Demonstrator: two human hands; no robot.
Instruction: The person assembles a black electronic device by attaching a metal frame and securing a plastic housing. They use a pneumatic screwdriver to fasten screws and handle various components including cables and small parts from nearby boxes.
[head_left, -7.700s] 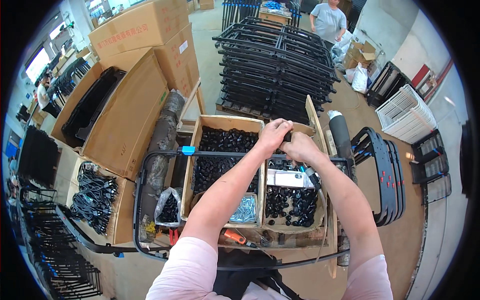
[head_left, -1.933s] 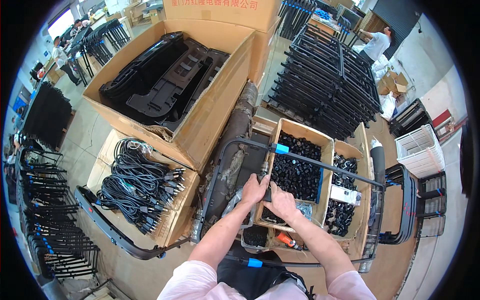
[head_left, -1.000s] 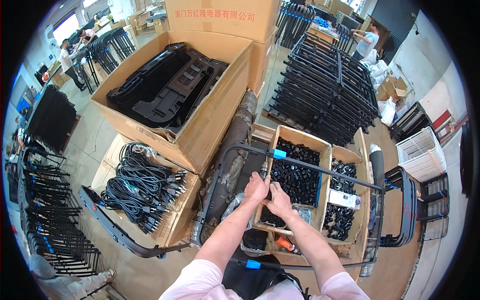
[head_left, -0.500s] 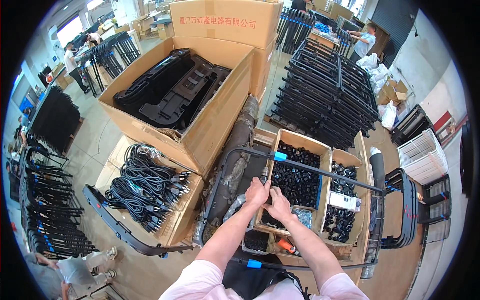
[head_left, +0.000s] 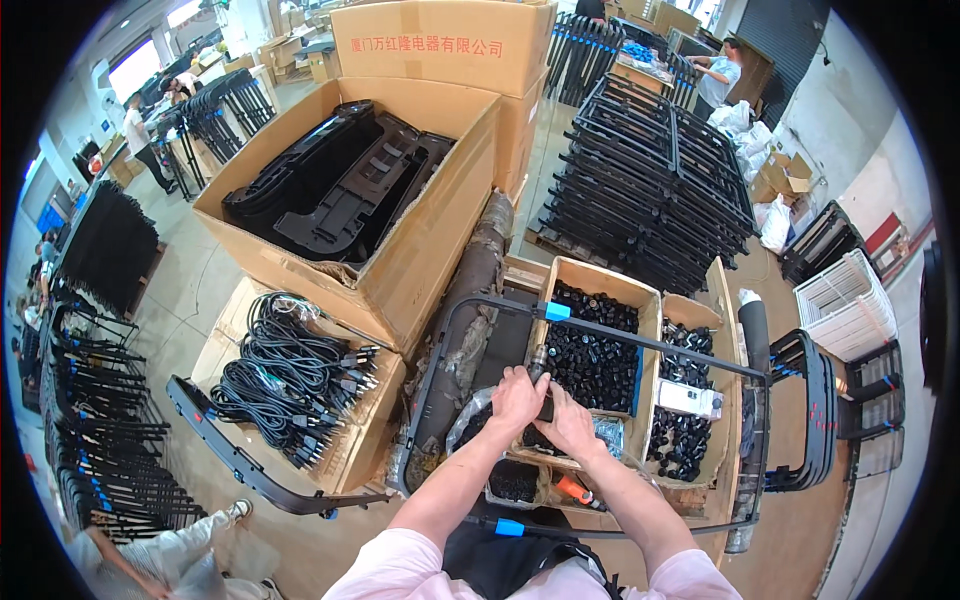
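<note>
My left hand (head_left: 517, 399) is closed around a dark cylindrical piece with a metallic end (head_left: 540, 356), which points away from me. Against its near part, my right hand (head_left: 567, 426) is closed too, its thumb beside the left fingers; the palms hide most of the piece. Both hands are inside a large black rectangular frame (head_left: 660, 350) with blue tape on its bars, lying across the work area. Just beyond and right of them stands a wooden bin (head_left: 653, 310) full of small black parts (head_left: 597, 330). An orange-handled tool (head_left: 573, 488) lies nearer to me.
A second bin holds black fittings (head_left: 680, 437) and a white box (head_left: 690, 399). Coiled black cables (head_left: 290, 370) lie on cartons at left, before a big carton (head_left: 420, 240) of black plastic panels. Stacked black frames (head_left: 650, 180) stand beyond. A person (head_left: 150, 560) is at lower left.
My hands have shifted slightly toward me and right, and the metallic end shows more clearly. The person at lower left has moved. The frame and bins stay in place.
</note>
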